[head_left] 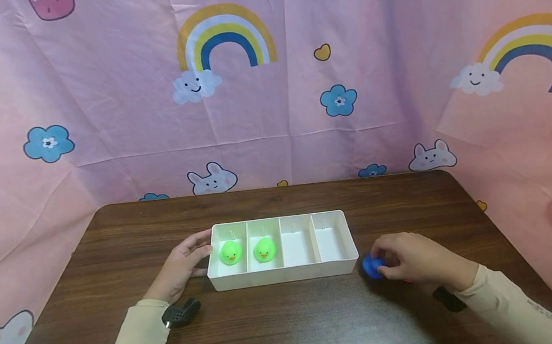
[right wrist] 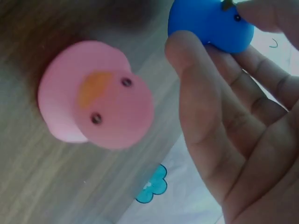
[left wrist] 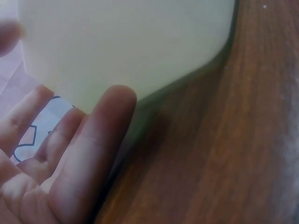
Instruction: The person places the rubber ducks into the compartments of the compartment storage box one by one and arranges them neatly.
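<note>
My right hand (head_left: 413, 258) pinches a blue rubber duck (head_left: 371, 266) between thumb and fingers, just off the right end of a white divided box (head_left: 283, 275). In the right wrist view the blue duck (right wrist: 198, 21) shows an eye and beak at my fingertips. A pink rubber duck (right wrist: 96, 93) stands on the table close by, mostly covered by that hand in the head view. My left hand (head_left: 182, 268) rests against the box's left end with its fingers fairly straight. In the left wrist view the thumb (left wrist: 110, 126) lies on the box's pale outer wall (left wrist: 126, 46).
Two green ducks sit in the box, one green duck (head_left: 231, 252) in the leftmost compartment and another green duck (head_left: 265, 250) beside it. The two right compartments show bare floors. A dark wooden table (head_left: 284, 330) lies underneath, with a pink patterned cloth (head_left: 148, 124) hanging behind.
</note>
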`<control>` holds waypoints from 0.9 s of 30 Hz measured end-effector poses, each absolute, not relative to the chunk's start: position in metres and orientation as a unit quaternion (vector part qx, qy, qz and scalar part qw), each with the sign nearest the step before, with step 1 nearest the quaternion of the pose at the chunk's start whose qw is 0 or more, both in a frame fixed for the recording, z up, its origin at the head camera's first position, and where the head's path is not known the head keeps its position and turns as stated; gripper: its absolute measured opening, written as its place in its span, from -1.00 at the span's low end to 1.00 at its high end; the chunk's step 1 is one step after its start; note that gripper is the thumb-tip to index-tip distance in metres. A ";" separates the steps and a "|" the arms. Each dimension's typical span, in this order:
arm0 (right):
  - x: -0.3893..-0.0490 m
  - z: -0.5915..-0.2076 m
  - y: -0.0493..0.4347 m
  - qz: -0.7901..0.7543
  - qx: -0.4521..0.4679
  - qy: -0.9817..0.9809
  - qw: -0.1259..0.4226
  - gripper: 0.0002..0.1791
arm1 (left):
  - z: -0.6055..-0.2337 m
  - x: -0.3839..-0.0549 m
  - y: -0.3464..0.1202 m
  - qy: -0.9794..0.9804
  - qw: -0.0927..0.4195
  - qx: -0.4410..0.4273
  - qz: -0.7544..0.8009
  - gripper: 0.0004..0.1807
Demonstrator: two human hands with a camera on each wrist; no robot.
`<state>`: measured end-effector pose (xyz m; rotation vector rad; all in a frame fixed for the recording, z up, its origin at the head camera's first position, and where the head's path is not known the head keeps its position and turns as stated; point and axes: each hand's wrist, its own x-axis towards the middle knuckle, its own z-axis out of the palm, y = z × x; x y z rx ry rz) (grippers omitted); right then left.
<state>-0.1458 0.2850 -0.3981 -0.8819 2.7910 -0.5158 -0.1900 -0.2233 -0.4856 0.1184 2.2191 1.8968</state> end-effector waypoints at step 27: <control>-0.158 -0.365 0.263 -0.245 -0.220 0.942 -0.059 -0.74 | -0.485 -0.188 -0.222 0.759 0.109 0.043 0.641 -0.39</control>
